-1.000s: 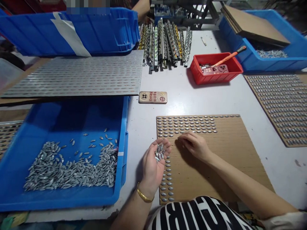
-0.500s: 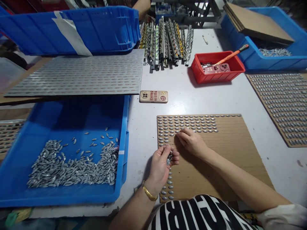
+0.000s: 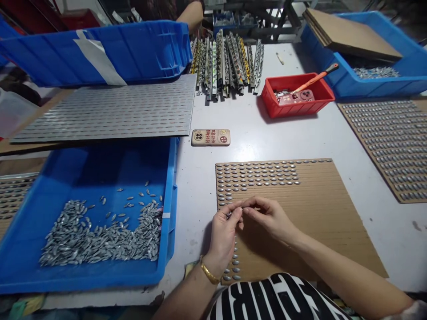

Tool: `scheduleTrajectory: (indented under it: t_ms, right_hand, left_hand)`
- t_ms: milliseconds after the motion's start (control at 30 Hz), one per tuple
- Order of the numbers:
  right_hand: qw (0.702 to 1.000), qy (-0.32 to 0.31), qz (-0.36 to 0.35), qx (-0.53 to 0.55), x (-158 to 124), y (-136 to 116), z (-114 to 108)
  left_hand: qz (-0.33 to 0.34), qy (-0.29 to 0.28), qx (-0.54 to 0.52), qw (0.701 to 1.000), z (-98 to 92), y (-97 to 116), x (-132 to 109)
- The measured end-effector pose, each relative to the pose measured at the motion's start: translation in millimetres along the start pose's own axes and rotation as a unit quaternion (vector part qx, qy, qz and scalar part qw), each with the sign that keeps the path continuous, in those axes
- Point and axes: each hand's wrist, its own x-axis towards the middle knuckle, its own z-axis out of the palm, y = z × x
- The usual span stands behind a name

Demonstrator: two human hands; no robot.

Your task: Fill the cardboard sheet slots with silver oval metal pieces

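Head view: both hands are being held fingertip to fingertip over the left side of a cardboard sheet (image 3: 310,222) on the white bench (image 3: 243,120). Part of that sheet is being covered by small silver pieces (image 3: 236,270), lined up in rows along the top and down the left edge. The left hand (image 3: 225,229) is being held curled around a few more, though only a sliver of them is being shown. The right hand (image 3: 273,220) is being held in a narrow pinch, thumb and forefinger up against the left fingertips; whether a piece is being gripped there can't be told. Off to the left, a heap of loose ones (image 3: 100,242) is being held by a blue tray (image 3: 169,235); a phone (image 3: 211,138) is being left lying beyond the sheet.
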Motion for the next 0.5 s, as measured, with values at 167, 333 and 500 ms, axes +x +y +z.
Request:
scheduleTrajectory:
  t_ms: [167,333,500]
  right_hand:
    - [0.998,-0.029,0.005,-0.052,-4,5,-19]
    - [0.953,0.071,-0.143,-0.256,0,14,-46]
    - [0.872,0.102,-0.236,-0.417,23,38,-60]
  left_hand:
    - [-0.023,-0.005,0.033,0.999,2.1,-6,-1]
    - [-0.100,0.001,-0.094,0.991,7.7,20,-7]
    - [-0.100,0.087,-0.196,0.972,9.1,30,-9]
